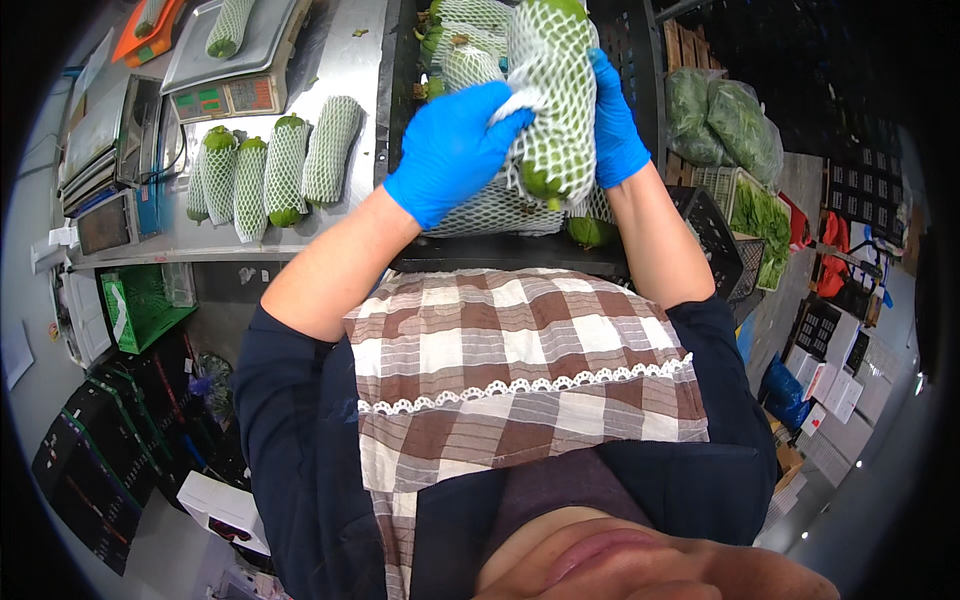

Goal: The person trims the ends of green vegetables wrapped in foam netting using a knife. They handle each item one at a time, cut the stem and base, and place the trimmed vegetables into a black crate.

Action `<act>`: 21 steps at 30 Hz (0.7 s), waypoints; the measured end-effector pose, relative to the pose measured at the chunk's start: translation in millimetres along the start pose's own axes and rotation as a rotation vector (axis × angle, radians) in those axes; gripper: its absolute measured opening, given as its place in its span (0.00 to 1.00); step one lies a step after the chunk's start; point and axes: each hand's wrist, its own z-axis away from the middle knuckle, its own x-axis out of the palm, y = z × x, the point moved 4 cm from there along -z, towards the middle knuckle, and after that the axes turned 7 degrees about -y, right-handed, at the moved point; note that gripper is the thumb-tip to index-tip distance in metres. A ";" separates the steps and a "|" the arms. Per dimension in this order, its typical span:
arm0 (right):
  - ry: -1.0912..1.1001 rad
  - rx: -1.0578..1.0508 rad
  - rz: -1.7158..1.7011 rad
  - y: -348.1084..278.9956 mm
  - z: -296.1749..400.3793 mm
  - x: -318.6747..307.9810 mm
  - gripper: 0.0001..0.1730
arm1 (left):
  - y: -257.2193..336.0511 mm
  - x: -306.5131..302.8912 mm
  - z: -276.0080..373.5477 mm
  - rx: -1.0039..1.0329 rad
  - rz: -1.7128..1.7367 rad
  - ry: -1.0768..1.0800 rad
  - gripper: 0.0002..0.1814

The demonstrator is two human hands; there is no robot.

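Note:
A large green gourd-like vegetable in a white foam net sleeve [559, 105] is held up over a black plastic crate [510, 256]. My left hand [457, 150], in a blue glove, pinches the foam net at the vegetable's left side. Around its right side lies my right hand [616, 124], also blue-gloved, its fingers partly hidden behind it. More netted green vegetables [469, 64] lie in the crate beneath. Left of the crate, several smaller netted vegetables [287, 172] rest side by side on the metal table [341, 225].
A weighing scale [229, 97] with a netted vegetable on its pan stands at the table's back left, near an orange tray [150, 41]. Bagged greens [720, 120] and a crate of leafy greens [761, 225] are at the right. A green crate [154, 307] sits below the table.

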 end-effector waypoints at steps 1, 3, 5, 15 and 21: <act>-0.084 -0.009 -0.015 -4.1 1.0 7.2 0.44 | 7.9 -3.9 -8.9 0.057 -0.119 0.005 0.14; -0.106 0.057 -0.032 -4.2 4.0 11.0 0.43 | 9.7 -18.2 -33.8 0.109 -0.167 0.095 0.15; 0.045 0.024 0.057 4.2 3.1 14.1 0.40 | 20.1 -30.9 -52.8 0.169 -0.147 0.250 0.12; 0.029 -0.046 -0.042 -2.1 1.2 17.1 0.44 | 7.9 -18.8 -17.3 0.544 -0.606 0.358 0.12; -0.029 -0.055 -0.042 2.6 -0.8 8.5 0.44 | 13.3 -23.5 9.0 0.593 -0.591 0.025 0.08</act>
